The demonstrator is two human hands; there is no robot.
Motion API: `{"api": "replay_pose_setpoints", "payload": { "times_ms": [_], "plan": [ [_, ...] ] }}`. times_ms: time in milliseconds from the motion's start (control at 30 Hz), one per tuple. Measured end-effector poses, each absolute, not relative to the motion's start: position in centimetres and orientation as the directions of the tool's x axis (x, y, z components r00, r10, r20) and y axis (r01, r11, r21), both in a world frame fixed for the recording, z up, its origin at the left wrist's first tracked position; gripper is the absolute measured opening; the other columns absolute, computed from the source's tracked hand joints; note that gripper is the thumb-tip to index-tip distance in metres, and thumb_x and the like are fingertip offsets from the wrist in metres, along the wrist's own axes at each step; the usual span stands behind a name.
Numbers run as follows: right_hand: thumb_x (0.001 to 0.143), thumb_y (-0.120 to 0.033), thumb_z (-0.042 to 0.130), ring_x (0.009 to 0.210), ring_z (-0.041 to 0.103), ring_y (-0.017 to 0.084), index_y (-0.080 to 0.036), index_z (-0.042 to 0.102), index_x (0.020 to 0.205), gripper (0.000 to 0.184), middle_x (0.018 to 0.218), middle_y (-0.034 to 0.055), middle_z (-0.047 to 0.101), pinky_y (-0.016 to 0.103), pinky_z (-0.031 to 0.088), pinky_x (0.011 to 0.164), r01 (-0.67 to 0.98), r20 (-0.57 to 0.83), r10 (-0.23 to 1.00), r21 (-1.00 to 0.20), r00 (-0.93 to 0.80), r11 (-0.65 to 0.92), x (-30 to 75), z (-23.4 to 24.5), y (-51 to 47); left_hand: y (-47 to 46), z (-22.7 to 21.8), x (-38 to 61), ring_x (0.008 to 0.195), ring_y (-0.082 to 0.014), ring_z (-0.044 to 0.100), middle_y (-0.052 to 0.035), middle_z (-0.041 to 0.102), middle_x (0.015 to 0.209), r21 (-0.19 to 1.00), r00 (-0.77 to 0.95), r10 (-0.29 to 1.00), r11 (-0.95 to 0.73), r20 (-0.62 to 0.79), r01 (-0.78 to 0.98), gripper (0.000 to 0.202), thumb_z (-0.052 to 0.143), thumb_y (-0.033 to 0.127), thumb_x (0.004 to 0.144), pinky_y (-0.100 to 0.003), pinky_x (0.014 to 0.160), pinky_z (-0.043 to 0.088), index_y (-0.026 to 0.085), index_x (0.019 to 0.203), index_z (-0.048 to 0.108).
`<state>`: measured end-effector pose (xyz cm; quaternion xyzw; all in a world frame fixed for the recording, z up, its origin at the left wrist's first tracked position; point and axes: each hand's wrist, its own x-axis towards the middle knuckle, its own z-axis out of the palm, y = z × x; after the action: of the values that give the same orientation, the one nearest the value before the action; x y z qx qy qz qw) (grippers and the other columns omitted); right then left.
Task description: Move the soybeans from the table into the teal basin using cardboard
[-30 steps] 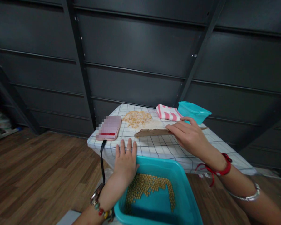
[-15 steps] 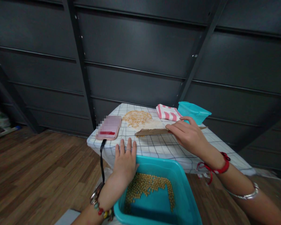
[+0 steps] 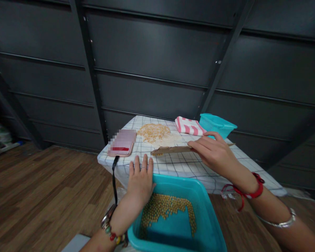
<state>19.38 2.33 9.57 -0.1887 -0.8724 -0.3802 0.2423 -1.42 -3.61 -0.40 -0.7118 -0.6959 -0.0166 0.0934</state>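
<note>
My right hand (image 3: 214, 150) grips a strip of brown cardboard (image 3: 172, 150), held on its edge over the checked tablecloth (image 3: 178, 166). Just behind the cardboard lies a heap of yellow beans or kernels (image 3: 153, 132), with pale powder spread toward the right. A few kernels show at the strip's near side. My left hand (image 3: 141, 180) rests flat with fingers stretched out on the table's front edge. Below it stands a turquoise basin (image 3: 210, 210) with round yellowish-brown beans (image 3: 164, 206) on its bottom; my left wrist and hand partly cover its left rim.
A pink phone (image 3: 122, 143) with a black strap lies at the table's left. At the back right are a folded pink-and-white striped towel (image 3: 190, 126) and a smaller turquoise container (image 3: 217, 125). A dark panelled wall (image 3: 152, 45) rises behind the table.
My right hand has shifted slightly to the right and toward me, with the cardboard strip in it. The left hand, basin and heap look the same.
</note>
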Motion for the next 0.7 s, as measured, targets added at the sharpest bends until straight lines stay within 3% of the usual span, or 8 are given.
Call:
{"api": "replay_pose_setpoints", "payload": {
  "times_ms": [700],
  "plan": [
    [0.087,-0.01,0.041,0.069,0.056,0.012,-0.018,0.056,0.093,0.018,0.073,0.0008,0.065,0.032,0.039,0.08,0.5,0.585,0.144,0.51,-0.798,0.7,20.9,9.6,1.4,-3.5,0.1,-1.3,0.132,-0.0405,0.019,-0.0171,0.022,0.147,-0.077,0.014,0.996,-0.008,0.084,0.997,0.072,0.052,0.026,0.076,-0.057,0.106,0.024,0.011,0.139,0.023]
  ]
}}
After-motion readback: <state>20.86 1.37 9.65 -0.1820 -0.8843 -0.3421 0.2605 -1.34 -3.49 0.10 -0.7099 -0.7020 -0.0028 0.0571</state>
